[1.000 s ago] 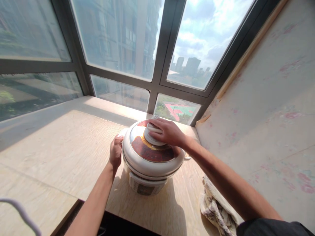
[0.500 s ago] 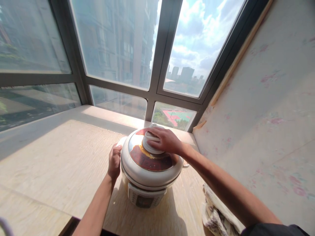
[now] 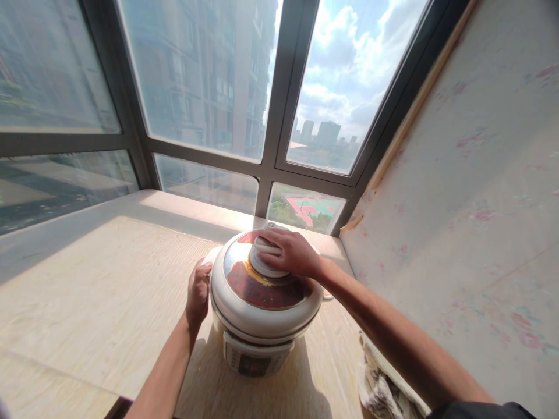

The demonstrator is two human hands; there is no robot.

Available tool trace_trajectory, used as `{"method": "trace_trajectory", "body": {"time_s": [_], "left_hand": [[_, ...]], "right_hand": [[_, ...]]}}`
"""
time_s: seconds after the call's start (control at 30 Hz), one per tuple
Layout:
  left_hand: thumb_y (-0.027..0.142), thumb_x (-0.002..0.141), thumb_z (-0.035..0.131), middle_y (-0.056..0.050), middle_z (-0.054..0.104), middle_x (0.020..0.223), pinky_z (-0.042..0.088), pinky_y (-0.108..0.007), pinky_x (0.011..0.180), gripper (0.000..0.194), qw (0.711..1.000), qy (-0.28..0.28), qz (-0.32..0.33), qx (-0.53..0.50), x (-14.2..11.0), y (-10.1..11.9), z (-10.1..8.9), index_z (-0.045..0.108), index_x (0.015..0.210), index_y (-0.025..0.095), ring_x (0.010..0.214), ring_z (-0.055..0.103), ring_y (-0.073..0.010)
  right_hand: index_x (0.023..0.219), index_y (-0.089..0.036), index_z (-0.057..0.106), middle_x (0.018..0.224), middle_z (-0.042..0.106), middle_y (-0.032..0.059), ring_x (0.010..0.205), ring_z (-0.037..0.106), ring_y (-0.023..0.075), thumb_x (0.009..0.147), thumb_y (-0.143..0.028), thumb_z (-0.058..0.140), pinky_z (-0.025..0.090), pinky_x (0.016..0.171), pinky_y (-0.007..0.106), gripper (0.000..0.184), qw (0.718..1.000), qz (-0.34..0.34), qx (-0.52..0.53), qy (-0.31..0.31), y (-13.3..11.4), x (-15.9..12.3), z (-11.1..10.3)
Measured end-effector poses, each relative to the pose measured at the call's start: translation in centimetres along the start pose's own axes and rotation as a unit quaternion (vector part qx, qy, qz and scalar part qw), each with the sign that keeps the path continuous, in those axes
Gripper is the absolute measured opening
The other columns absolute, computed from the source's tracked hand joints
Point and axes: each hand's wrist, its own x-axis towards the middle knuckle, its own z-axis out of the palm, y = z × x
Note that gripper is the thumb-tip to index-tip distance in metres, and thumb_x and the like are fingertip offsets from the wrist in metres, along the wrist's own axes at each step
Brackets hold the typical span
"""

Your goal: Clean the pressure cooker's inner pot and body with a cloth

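A round white electric cooker (image 3: 265, 323) stands upright on the pale, streaked window ledge (image 3: 87, 291), control panel (image 3: 253, 361) facing nearside, handle-to-handle axis crosswise. The left hand (image 3: 198, 294) has fingers grasping its left handle (image 3: 213, 255); the right hand's (image 3: 294, 253) clasp the white lid knob (image 3: 265, 267).

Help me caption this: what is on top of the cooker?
A lid with a pale knob; the right hand lies over the knob, covering part of it and the lid.

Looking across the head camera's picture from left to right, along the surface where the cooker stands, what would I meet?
The person's left hand → the white cooker → the crumpled cloth.
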Motion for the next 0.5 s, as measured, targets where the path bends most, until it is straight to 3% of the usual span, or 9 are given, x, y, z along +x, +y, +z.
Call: {"method": "trace_trajectory", "body": {"time_s": [0.3,0.5], "left_hand": [[0.047,0.073,0.065,-0.004,0.068,0.079,0.053,-0.034,0.072,0.032,1.0,0.006,0.02,0.022,-0.15,0.12,-0.07,0.062,0.087,0.019,0.084,0.065,-0.0253],[0.046,0.068,0.067,-0.004,0.066,0.074,0.054,-0.035,0.069,0.026,1.0,0.014,0.013,0.005,-0.35,0.65,0.41,0.06,0.076,0.022,0.083,0.065,-0.0267]], "right_hand": [[0.128,-0.019,0.07,0.112,0.074,0.0084,0.095,0.068,0.0215,0.093,-0.032,0.073,0.047,0.084,0.03,0.037,1.0,-0.01,0.001,0.02,0.37,-0.08,0.48],[0.126,-0.019,0.071,0.11,0.074,0.0081,0.094,0.067,0.0216,0.093,-0.031,0.073,0.047,0.084,0.03,0.036,1.0,-0.01,0.005,0.022,0.33,-0.1,0.43]]}}
